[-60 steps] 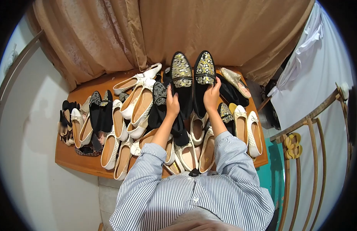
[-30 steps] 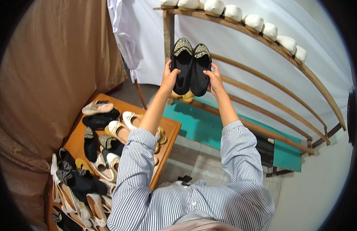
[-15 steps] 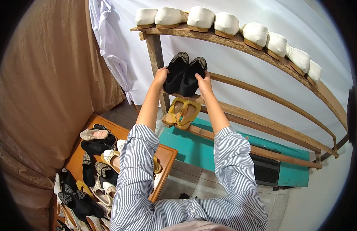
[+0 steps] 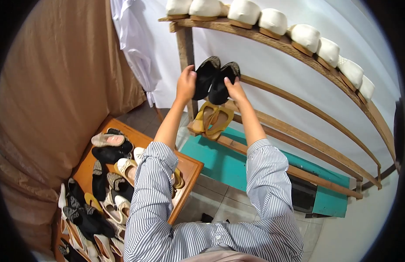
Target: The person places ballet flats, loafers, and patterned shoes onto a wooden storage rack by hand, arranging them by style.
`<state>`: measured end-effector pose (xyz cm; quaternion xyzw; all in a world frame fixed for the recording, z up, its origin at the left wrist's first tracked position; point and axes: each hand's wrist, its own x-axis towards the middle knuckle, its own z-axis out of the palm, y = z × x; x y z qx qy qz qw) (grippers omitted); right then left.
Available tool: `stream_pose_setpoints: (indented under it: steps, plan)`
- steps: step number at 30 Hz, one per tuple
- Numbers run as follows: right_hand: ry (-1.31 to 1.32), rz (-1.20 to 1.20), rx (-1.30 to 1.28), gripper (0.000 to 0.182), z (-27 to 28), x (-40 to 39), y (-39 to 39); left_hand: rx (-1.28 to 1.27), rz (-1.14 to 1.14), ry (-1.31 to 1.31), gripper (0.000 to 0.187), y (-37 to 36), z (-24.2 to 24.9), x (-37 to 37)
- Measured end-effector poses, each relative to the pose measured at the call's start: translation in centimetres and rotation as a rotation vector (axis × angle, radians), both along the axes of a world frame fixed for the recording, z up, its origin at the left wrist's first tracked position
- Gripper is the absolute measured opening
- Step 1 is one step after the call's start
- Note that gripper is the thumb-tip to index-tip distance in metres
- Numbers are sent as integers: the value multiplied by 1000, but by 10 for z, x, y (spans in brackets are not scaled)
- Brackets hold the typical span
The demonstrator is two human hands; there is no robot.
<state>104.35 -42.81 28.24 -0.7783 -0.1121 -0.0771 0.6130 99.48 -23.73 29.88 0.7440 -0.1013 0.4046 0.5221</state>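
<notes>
A pair of black flat shoes with patterned toes is between my hands, toes pointing up, at the left end of the wooden rack's middle rails. My left hand [image 4: 185, 84] grips the outer side of the left black shoe [image 4: 205, 79], its fingers partly hidden behind. My right hand [image 4: 235, 90] holds the right black shoe [image 4: 218, 91], with the thumb over its side. Just below them, a pair of yellow flat shoes [image 4: 219, 123] rests on the lower rails. Whether the black shoes bear on the rail is hard to tell.
White shoes [image 4: 243, 12] line the top board of the wooden rack [image 4: 185, 48], heels outward. An orange-brown table [image 4: 191, 168] at lower left carries many black, white and yellow shoes. A teal board [image 4: 220, 159] lies under the rack. A brown curtain [image 4: 58, 87] hangs at left.
The view has shifted, so the rack appears higher and farther right. Both hands still hold the black shoes, which now stand slightly apart, and my left hand sits a little higher.
</notes>
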Motion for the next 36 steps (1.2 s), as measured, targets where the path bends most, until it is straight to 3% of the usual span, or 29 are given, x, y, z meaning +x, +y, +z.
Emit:
stream_pose_setpoints:
  steps: [2, 3, 5, 6, 7, 11, 16, 18, 20, 23, 25, 29, 36]
  plan:
    - [14, -61, -119, 85, 1, -1, 3, 626, 141, -234, 57, 3, 3, -33]
    - [-33, -89, -30, 78, 0, 10, 8, 839, 223, -257, 62, 4, -1, -54]
    - [-120, -194, -180, 67, 8, 15, 8, 903, 304, -222, 68, 11, -12, -66]
    - [-245, -448, -195, 65, 21, -20, 25, 897, 314, -230, 66, 18, -16, -75]
    - [-334, -510, -210, 60, 37, -44, 38, 939, 334, -216, 65, 26, -20, -84]
    - [-556, -288, -200, 54, 69, -114, 113, 1178, 438, -206, 60, 70, -24, -138]
    - [-561, 165, -168, 46, 54, -202, 232, 1109, 611, -167, 55, 138, -12, -262]
    - [-609, 410, -39, 36, 32, -258, 272, 923, 707, -78, 51, 164, -16, -325]
    - [-524, 672, -34, 34, -3, -316, 311, 822, 785, -30, 44, 188, -31, -395]
    - [-557, 827, -67, 35, -79, -407, 371, 782, 977, 146, 37, 221, -68, -493]
    - [-403, 1050, -187, 37, -89, -467, 383, 776, 1077, 230, 32, 236, -87, -548]
    - [-392, 1142, -201, 42, -112, -560, 411, 788, 1159, 345, 26, 256, -95, -630]
    - [-531, 1233, -323, 40, -102, -627, 418, 713, 1213, 469, 33, 263, -111, -713]
